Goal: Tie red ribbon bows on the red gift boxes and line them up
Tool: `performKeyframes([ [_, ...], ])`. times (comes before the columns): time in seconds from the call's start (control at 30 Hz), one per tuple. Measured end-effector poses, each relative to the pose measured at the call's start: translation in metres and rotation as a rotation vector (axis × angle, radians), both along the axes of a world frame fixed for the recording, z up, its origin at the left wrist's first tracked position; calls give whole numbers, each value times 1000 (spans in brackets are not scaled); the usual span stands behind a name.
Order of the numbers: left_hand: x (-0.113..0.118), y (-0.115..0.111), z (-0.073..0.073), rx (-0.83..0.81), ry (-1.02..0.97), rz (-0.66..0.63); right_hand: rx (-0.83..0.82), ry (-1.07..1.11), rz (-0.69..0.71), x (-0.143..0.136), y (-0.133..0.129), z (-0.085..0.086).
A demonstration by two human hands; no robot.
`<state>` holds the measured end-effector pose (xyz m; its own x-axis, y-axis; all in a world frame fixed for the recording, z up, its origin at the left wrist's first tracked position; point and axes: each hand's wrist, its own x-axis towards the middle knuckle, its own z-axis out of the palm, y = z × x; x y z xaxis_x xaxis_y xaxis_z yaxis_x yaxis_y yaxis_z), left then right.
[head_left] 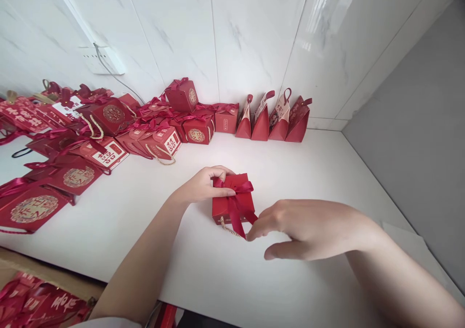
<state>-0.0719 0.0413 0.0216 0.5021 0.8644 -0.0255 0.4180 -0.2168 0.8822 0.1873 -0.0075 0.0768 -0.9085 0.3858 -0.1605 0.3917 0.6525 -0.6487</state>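
A small red gift box [223, 205] stands on the white table in front of me, a dark red satin ribbon [236, 212] tied in a bow across its lid. My left hand [213, 182] grips the box at its far left side, its thumb pressed over the ribbon by the bow. At the near right corner, my right hand [298, 228] hovers with thumb and fingers apart, its fingertips beside or touching a ribbon tail. A twisted gold cord [229, 229] hangs from the box's near side, partly behind the ribbon.
Many red gift boxes [116, 117] crowd the left and back of the white table [301, 173]. Several pointed red boxes [260, 124] line the tiled wall [250, 37]. A carton [54, 265] of red packages sits below the table's left front edge. A grey surface [410, 124] bounds the right.
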Motion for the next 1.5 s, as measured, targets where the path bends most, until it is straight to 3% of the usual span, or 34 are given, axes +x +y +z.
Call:
performKeyframes([
  [0.13,0,-4,9,-81,39,-49,35,31,-137,16,11,9],
  [0.27,-6,-4,15,-146,58,-126,16,69,-350,17,29,1],
  [0.4,-9,-1,12,-183,-13,-183,-206,49,-439,9,50,-16],
  [0.47,-6,-1,10,-152,-38,-143,-376,16,-462,4,56,-22],
  [0.57,2,-4,10,-77,-2,-54,-552,29,-464,-1,60,-28],
  [0.77,7,-8,13,-118,23,-69,-640,226,-443,-5,62,-35],
  [1.03,3,-5,12,-47,73,-99,-817,100,-260,-6,64,-32],
  [1.17,2,-4,10,-54,72,-86,-820,116,-291,-8,61,-28],
  [1.5,2,-6,11,-40,108,-94,-637,209,-465,-10,59,-33],
])
